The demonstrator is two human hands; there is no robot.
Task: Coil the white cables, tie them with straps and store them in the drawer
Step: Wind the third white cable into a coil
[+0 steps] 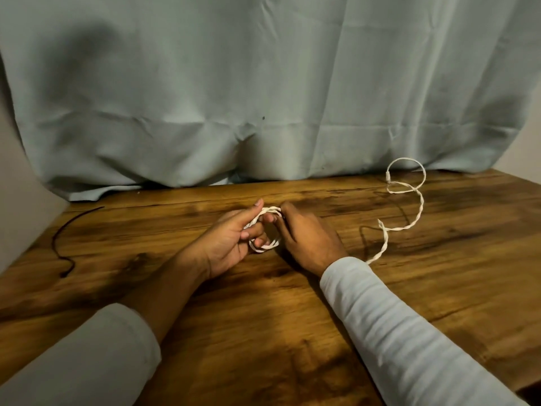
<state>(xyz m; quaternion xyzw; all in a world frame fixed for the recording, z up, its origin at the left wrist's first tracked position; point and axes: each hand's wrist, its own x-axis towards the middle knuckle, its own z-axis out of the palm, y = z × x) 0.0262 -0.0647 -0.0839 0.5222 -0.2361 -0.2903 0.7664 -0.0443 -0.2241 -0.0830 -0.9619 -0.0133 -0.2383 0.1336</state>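
Risk: my left hand (231, 241) and right hand (306, 240) fingers pinch the white cable (265, 248) coil; I judge its kinked tail (417, 213) may unwind it.

Twisted matt white cable (417, 213) lies on a smooth, slightly glossy wood-grain table (292, 317) beneath creased cloth (263, 83).

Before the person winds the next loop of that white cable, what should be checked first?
1. White coil looped round left hand fingers: ok.
2. Pinch by right hand on the coil: ok.
3. Cable fully wound: not ok; loose tail lies across the wooden table.
4. Tail free of knots: cannot tell; it crosses itself near the curtain.
5. Tie at hand: ok; dark strap lies left.
6. Storage drawer ready: cannot tell; not in view.
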